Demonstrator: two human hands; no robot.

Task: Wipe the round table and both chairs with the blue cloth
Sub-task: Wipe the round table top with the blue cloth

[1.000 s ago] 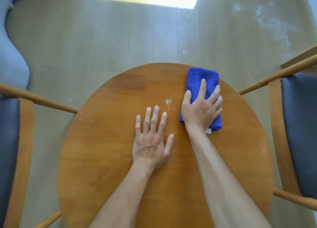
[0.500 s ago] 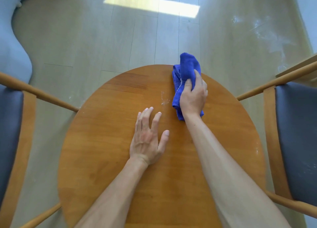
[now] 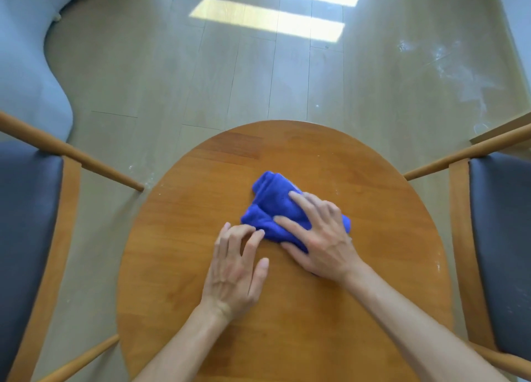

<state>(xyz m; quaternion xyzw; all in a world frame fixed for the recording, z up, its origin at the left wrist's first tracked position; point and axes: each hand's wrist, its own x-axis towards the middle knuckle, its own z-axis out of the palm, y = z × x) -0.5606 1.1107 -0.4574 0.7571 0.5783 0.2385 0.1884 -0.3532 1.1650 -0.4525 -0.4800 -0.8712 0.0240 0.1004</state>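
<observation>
A right hand point(image 3: 319, 238) presses flat, fingers spread, on a bunched blue cloth point(image 3: 275, 209) near the middle of the round wooden counter point(image 3: 287, 324). The left hand point(image 3: 235, 269) rests beside it, fingers loosely bent, holding nothing. Two chairs point(image 3: 28, 223) flank the counter's side edges.

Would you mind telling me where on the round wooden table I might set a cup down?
The round wooden table is bare along its far rim beyond the blue cloth and near its right edge. The middle is crowded: right hand presses the cloth, left hand beside it.
</observation>
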